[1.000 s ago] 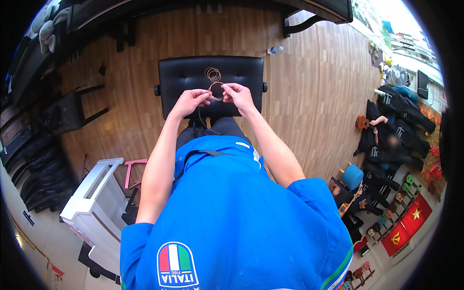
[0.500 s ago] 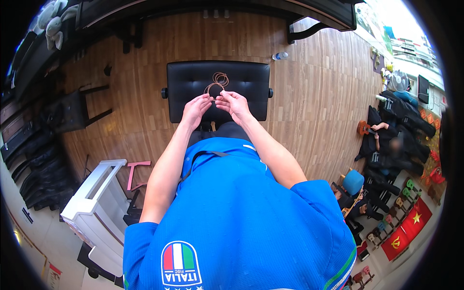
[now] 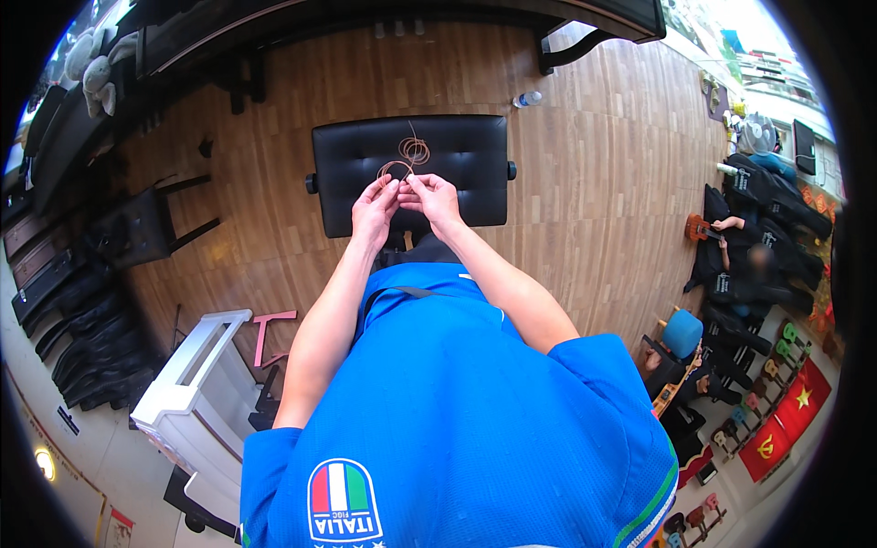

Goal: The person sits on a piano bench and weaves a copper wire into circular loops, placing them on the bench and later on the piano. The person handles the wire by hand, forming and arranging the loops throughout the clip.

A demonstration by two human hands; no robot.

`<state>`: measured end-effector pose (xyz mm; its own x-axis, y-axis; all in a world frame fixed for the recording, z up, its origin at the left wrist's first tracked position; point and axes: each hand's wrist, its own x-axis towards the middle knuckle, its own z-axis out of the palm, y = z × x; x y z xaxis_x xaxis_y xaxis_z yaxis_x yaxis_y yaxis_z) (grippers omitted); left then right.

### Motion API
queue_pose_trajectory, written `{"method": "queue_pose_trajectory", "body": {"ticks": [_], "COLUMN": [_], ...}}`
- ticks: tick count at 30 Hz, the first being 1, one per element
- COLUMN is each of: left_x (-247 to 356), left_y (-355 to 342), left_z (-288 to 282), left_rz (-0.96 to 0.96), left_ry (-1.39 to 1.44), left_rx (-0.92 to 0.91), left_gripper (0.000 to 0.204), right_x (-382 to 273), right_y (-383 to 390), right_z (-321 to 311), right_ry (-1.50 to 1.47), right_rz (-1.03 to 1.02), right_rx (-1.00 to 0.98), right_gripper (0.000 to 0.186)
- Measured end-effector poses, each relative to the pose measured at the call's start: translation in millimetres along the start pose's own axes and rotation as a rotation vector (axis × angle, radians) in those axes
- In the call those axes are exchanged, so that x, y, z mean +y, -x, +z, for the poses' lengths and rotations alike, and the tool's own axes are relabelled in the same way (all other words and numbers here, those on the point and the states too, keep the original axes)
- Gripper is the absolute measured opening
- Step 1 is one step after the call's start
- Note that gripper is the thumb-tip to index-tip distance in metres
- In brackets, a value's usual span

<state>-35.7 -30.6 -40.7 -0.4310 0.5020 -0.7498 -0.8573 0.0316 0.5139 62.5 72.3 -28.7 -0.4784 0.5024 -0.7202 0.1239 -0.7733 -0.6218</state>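
Note:
A thin copper-coloured wire, wound in loose loops, hangs out in front of my fingers over a black padded bench. My left hand pinches one side of the loops between thumb and fingertips. Close beside it, my right hand grips the wire with thumb and index finger, the other fingers curled. Both hands' fingertips nearly meet. A thin end of the wire sticks up beyond the far loops. Exactly where the wire passes between the fingers is too small to make out.
A water bottle lies on the wooden floor right of the bench. A dark piano-like piece spans the far side. A white stand is at lower left. At right, a person holds a small brown ukulele.
My hands have drawn closer together, the left one shifting right. The near loop has tilted and narrowed, and a wire end now points up beyond the coil.

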Motion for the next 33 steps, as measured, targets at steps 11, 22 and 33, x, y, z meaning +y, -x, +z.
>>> {"method": "queue_pose_trajectory", "body": {"ticks": [11,22,33], "left_x": [-11.0,-18.1,-23.8], "left_y": [1.3,-2.2,-5.9], "left_z": [2.9,7.7,2.4], "left_rz": [-0.053,-0.127,-0.191], "left_ry": [0.004,0.064,0.122], "left_rx": [-0.057,-0.145,-0.081], "left_gripper": [0.026,0.026,0.037], "right_x": [5.3,7.8,2.5], "right_y": [0.8,-9.2,-5.5], "right_z": [-9.9,-37.9,-41.7], "right_ry": [0.159,0.046,0.215], "right_rz": [-0.069,-0.040,-0.099], "right_rx": [0.122,-0.003,-0.152], "right_gripper": [0.021,0.025,0.025]}}
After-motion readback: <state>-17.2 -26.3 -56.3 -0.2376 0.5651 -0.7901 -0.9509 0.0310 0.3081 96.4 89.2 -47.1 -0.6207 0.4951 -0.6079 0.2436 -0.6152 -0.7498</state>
